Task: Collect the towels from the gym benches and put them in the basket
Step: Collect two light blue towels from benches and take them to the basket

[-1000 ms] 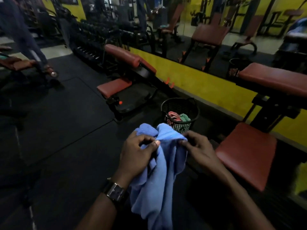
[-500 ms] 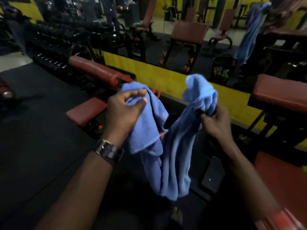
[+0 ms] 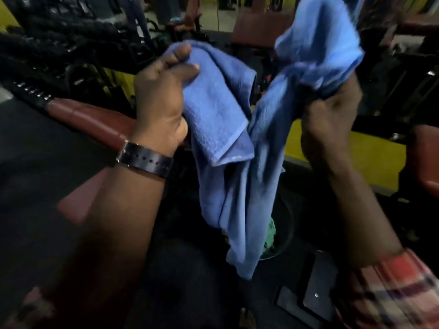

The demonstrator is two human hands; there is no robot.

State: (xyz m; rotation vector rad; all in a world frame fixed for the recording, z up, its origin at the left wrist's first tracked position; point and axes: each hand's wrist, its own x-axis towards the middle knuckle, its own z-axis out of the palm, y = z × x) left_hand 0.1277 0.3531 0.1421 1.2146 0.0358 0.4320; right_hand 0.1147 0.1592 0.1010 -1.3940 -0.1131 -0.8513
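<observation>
A blue towel (image 3: 240,176) hangs stretched between both hands in the middle of the view. My left hand (image 3: 161,96), with a dark watch on its wrist, grips one bunched end. My right hand (image 3: 330,119) grips the other end, held higher at the upper right. The towel's loose lower part dangles over the black basket (image 3: 286,222), whose rim shows just right of the cloth. A green towel (image 3: 269,236) lies inside the basket; the rest of its contents is hidden behind the blue towel.
A red padded bench (image 3: 95,122) stands at the left behind my left arm, with a dumbbell rack (image 3: 47,55) beyond it. A yellow wall strip (image 3: 373,160) runs under a mirror at the right. Another red bench pad (image 3: 427,157) is at the right edge.
Both hands have lifted the blue towel and pulled its ends apart. The view has moved closer, so the basket now sits right under the hanging cloth.
</observation>
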